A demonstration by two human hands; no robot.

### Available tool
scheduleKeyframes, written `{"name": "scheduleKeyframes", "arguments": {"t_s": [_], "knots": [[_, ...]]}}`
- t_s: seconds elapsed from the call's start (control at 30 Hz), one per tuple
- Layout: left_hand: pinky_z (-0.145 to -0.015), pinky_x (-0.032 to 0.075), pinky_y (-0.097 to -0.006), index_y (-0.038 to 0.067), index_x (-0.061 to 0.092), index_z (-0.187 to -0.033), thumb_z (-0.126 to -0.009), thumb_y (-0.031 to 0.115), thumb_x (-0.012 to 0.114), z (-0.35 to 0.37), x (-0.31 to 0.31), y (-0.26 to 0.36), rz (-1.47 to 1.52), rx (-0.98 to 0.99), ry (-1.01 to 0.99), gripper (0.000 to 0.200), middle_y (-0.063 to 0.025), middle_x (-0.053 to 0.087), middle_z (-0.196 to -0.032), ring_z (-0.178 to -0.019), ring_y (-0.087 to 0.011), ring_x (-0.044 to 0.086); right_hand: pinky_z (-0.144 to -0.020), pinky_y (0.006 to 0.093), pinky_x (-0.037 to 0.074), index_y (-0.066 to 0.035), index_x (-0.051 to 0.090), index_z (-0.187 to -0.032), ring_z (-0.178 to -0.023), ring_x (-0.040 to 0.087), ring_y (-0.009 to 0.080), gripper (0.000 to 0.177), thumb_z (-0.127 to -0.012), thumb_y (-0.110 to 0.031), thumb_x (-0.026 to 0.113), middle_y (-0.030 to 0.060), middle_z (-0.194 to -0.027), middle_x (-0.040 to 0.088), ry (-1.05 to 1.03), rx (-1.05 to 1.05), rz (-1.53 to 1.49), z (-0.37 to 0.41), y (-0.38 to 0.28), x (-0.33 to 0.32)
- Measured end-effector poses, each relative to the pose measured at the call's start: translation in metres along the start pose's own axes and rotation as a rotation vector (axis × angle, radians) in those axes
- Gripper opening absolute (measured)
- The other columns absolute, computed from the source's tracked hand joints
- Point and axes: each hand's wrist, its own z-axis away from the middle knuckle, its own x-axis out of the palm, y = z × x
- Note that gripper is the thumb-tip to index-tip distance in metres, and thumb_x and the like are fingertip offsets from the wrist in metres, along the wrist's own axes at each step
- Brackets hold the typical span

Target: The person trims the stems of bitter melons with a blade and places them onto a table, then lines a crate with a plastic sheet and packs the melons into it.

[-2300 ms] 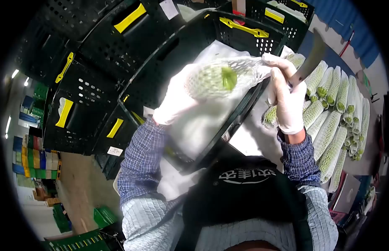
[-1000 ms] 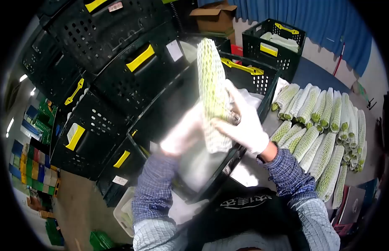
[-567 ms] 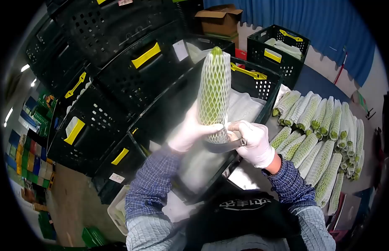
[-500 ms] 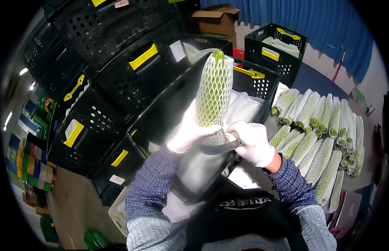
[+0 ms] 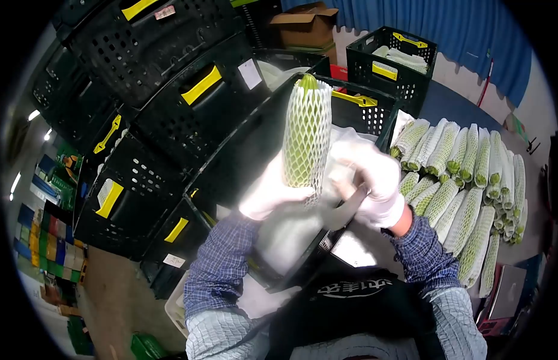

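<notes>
A green zucchini point(image 5: 305, 141) in a white foam net sleeve stands nearly upright in front of me. My left hand point(image 5: 270, 191), in a white glove, is wrapped round its lower part, with the thumb across the front. Just right of it, my gloved right hand point(image 5: 380, 183) is closed on a knife, and the curved blade point(image 5: 345, 210) points down and left, blurred by motion. Its fingers are apart from the zucchini. Below both hands is a dark crate point(image 5: 201, 174) with white wrapped pieces inside. To the right lie several net-sleeved zucchinis point(image 5: 465, 198) in rows on a table.
Black crates with yellow handles point(image 5: 201, 84) are stacked at the left and behind. Another crate point(image 5: 384, 84) holding white-wrapped pieces stands at the back right. A cardboard box point(image 5: 303, 27) sits at the back, near a blue curtain point(image 5: 471, 42).
My right hand has moved up and right, away from the zucchini's lower end, taking the knife with it. My left hand keeps its hold on the zucchini.
</notes>
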Motion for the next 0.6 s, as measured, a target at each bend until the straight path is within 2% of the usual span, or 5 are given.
{"name": "scheduleKeyframes", "arguments": {"t_s": [0.1,0.27,0.4,0.53,0.6], "knots": [[-0.113,0.039,-0.0374,0.003,0.026,-0.154,-0.067,0.015,0.085,-0.004,0.006,0.002,-0.109,0.059,0.01,0.106,-0.0116,0.047,-0.145,-0.134,-0.0211,0.047,-0.059,0.0224,0.049,0.0,0.055,-0.133,-0.067,0.063,0.0109,0.062,-0.077,-0.008,0.08,0.0173,-0.136,0.06,0.094,0.083,-0.042,-0.029,-0.008,-0.011],[-0.094,0.052,-0.0305,0.007,0.044,-0.139,-0.072,0.005,0.083,0.002,0.004,-0.006,-0.149,-0.016,0.102,0.077,-0.0055,0.06,-0.122,-0.109,-0.0145,0.06,-0.08,0.0314,0.056,0.0,0.051,-0.141,-0.097,0.072,0.03,0.073,-0.076,-0.012,0.081,0.0201,-0.126,0.064,0.026,0.087,0.165,-0.038,0.0,0.002],[-0.094,0.053,-0.0321,0.004,0.044,-0.139,-0.072,0.007,0.085,-0.003,0.013,0.007,-0.19,0.103,0.192,0.078,-0.0089,0.061,-0.122,-0.109,-0.0164,0.061,-0.061,0.0278,0.056,-0.008,0.054,-0.139,-0.071,0.071,0.021,0.066,-0.077,-0.011,0.075,0.0102,-0.103,0.072,0.058,0.177,0.05,-0.013,0.006,0.018],[-0.099,0.052,-0.0364,-0.004,0.047,-0.134,-0.069,0.016,0.088,-0.006,0.011,0.0,-0.313,0.369,0.175,0.08,-0.016,0.059,-0.127,-0.113,-0.0216,0.061,-0.061,0.0318,0.055,-0.008,0.048,-0.145,-0.066,0.068,0.0236,0.076,-0.072,-0.009,0.07,0.0065,-0.083,0.069,-0.254,0.182,0.002,-0.008,-0.013,0.015],[-0.104,0.047,-0.0403,-0.005,0.043,-0.137,-0.07,0.021,0.086,0.001,0.022,0.013,-0.458,0.162,0.353,0.084,-0.0194,0.056,-0.13,-0.118,-0.027,0.058,-0.059,0.033,0.053,-0.007,0.045,-0.148,-0.061,0.065,0.0252,0.078,-0.073,-0.012,0.069,0.0073,-0.079,0.066,-0.326,0.125,0.02,-0.011,-0.022,0.022]]}}
